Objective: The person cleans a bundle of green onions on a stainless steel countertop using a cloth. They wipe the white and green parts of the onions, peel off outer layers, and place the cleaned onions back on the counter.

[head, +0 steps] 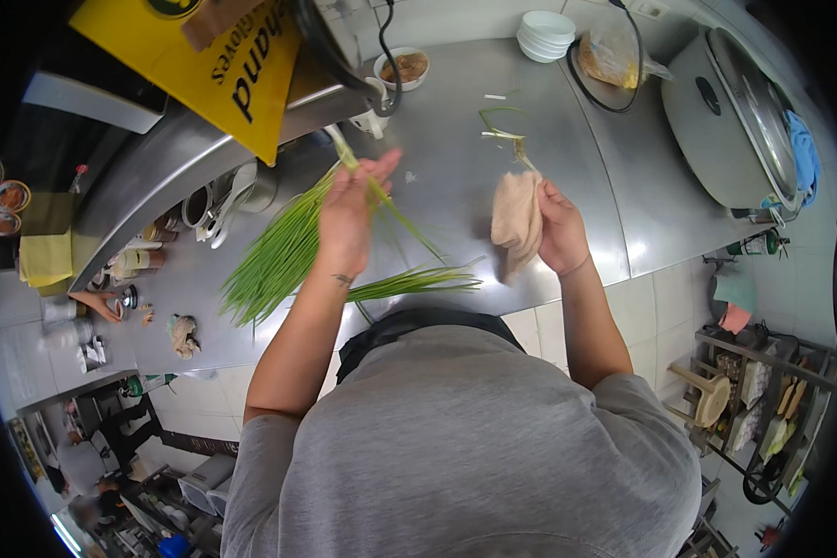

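My left hand grips a green onion stalk, its white end pointing up and away and its green leaves trailing to the right. Under and left of that hand, a large bunch of green onions lies fanned over the steel counter. A smaller bundle of green onion leaves lies near the counter's front edge. In my right hand is a bunched beige cloth. Just beyond the cloth lie onion trimmings with roots and a thin curled leaf.
A bowl of brown food, stacked white bowls and a plastic bag of food stand at the back. A large lidded pot occupies the right end. Utensils stand left; another person's hand is at far left.
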The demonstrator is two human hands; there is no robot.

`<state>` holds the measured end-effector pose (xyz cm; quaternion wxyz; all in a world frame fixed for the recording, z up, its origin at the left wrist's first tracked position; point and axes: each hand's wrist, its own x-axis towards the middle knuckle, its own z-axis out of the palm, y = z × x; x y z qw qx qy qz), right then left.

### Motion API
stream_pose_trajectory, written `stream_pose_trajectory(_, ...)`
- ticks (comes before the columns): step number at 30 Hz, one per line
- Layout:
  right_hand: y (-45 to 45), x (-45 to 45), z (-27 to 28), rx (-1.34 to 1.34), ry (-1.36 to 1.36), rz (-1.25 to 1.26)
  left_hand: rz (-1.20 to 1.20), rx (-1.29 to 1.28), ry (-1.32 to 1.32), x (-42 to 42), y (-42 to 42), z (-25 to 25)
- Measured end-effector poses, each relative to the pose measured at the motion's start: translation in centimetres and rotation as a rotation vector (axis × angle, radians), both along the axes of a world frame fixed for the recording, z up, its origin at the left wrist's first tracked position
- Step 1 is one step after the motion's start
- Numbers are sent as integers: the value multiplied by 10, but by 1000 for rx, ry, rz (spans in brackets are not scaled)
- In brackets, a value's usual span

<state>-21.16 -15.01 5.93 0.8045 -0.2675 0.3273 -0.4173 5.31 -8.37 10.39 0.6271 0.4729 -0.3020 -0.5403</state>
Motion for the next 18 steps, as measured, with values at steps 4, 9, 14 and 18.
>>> stream_pose_trajectory(4, 7, 34, 57, -36, -219, -204, -247, -227, -66, -54, -15, 7)
stream_pose_trajectory(9, 29, 78, 52, -446, 151, -98, -162, -181, 197, -81, -24, 28)
stream_pose_trajectory(14, 23, 73, 31, -548, 338, 36, -14, 2, 418, -62, -22, 6)
stream_pose_trajectory(18, 4, 22, 31, -355, 257, 10, 118, 100, 337, -9, -29, -6)
